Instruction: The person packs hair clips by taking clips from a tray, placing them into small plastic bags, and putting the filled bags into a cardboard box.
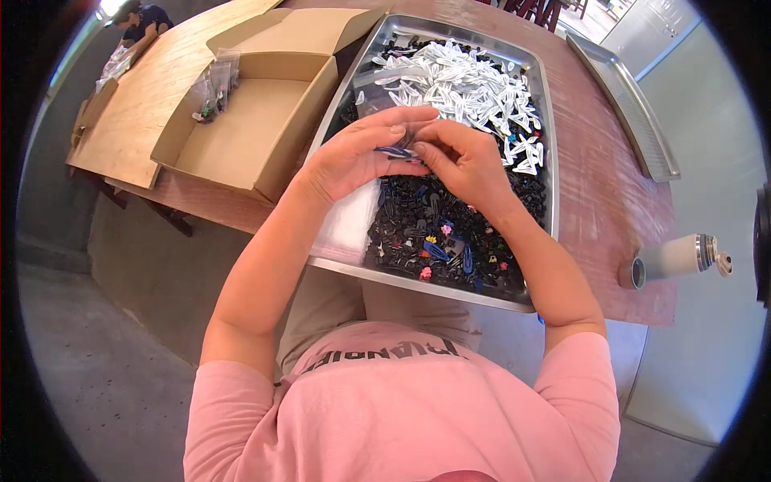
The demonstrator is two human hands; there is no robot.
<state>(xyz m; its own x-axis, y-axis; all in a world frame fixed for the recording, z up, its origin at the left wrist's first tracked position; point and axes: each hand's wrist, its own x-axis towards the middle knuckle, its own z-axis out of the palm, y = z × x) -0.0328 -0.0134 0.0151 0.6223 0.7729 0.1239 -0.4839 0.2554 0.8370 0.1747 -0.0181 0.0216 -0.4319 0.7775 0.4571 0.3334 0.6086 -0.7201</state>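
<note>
Both of my hands meet above a large metal tray (551,161). My left hand (365,153) is curled around a small clear plastic bag with blue and dark hair clips (393,153), partly hidden by the fingers. Thumb and fingers of my right hand (466,161) pinch at the same bag from the right. Beneath them the tray holds a heap of white hair clips (458,80) at the far side. Nearer lie many small black clips (418,213), with a few blue, pink and yellow pieces among them. A stack of clear plastic bags (345,229) rests at the tray's left edge.
An open cardboard box (233,149) stands left of the tray, with several filled bags (217,84) inside. Another metal tray (622,104) lies at the table's right edge. A flask (683,255) and its cup (632,273) are at the near right. Another person (143,24) sits far left.
</note>
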